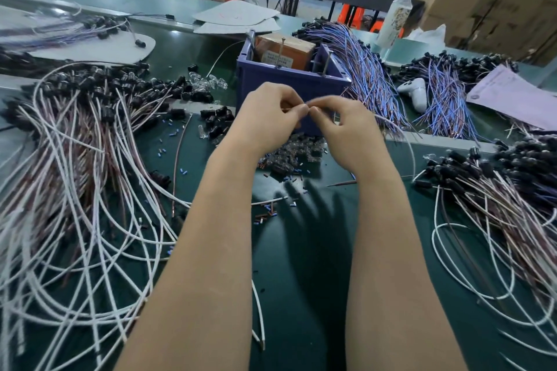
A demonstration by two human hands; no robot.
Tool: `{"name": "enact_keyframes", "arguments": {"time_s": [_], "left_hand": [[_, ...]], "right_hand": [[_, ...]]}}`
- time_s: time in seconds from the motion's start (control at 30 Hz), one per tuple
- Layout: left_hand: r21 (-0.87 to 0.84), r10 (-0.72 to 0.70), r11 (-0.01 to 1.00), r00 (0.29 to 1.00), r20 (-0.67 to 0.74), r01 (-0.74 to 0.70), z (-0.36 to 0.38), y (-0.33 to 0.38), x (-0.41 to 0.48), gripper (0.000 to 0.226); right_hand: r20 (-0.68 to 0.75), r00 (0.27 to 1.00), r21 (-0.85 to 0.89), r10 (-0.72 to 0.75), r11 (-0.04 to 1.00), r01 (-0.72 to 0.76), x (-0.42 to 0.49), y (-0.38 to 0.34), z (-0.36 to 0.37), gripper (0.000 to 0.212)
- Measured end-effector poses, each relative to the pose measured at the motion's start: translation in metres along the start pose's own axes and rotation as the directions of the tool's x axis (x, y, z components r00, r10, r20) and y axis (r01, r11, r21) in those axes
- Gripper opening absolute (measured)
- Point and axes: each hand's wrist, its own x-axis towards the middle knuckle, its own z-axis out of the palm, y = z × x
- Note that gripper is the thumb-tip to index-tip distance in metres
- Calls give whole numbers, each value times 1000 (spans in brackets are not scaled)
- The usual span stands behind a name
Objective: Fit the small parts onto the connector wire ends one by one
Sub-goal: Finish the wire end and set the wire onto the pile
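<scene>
The left hand (268, 113) and the right hand (340, 123) meet fingertip to fingertip above the dark green worktop (301, 280), both pinched narrow around something tiny; a thin wire (391, 126) trails off to the right from the right hand's pinch, but what sits between the fingers is too small to make out. Below the hands lies a heap of small parts (294, 152), dark and clear, with loose blue and brown bits scattered near it.

Just behind the hands stands a blue bin (289, 81). In it sits a brown cardboard box (286, 50) with a printed label, and thin metal rods stick up inside.

To the left sprawls a big tangle of white and brown wires (84, 166) with black ends; a like bundle (497, 199) lies to the right. Beyond the bin, blue and purple wires (370, 75) fan out, with a white game controller (416, 92) beside them and a sheet of paper (518, 96) at the far right. A white bottle (398, 15) stands at the back.

Further off there are more tables, orange and pink stools, and stacked cardboard cartons (494, 0) on the right.
</scene>
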Motion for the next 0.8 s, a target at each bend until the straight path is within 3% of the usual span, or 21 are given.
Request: {"name": "enact_keyframes", "arguments": {"time_s": [0.1, 0.3, 0.4, 0.47, 0.6, 0.8], "left_hand": [[-89, -11, 996, 999, -44, 7, 2, -1, 2, 14], [-148, -116, 983, 993, -25, 111, -1, -5, 0, 22], [-104, -215, 974, 966, -141, 202, -14, -16, 2, 23], [-27, -235, 972, 961, -148, 233, -12, -15, 2, 18], [282, -214, 942, 973, 81, 184, 18, 4, 0, 27], [433, -59, 897, 947, 315, -88, 76, 19, -11, 35]], "right_hand": [[-28, 998, 75, 54, 996, -52, 0, 4, -4, 18], [-116, 986, 33, 120, 993, -117, 1, 12, -3, 17], [-317, 912, 69, 259, 966, -250, 1, 26, -15, 22], [-424, 848, 110, 320, 947, -302, 1, 29, -18, 24], [-432, 821, 226, 374, 926, -303, 5, 20, -12, 22], [-410, 785, 358, 464, 874, -330, 5, 25, -15, 17]]}}
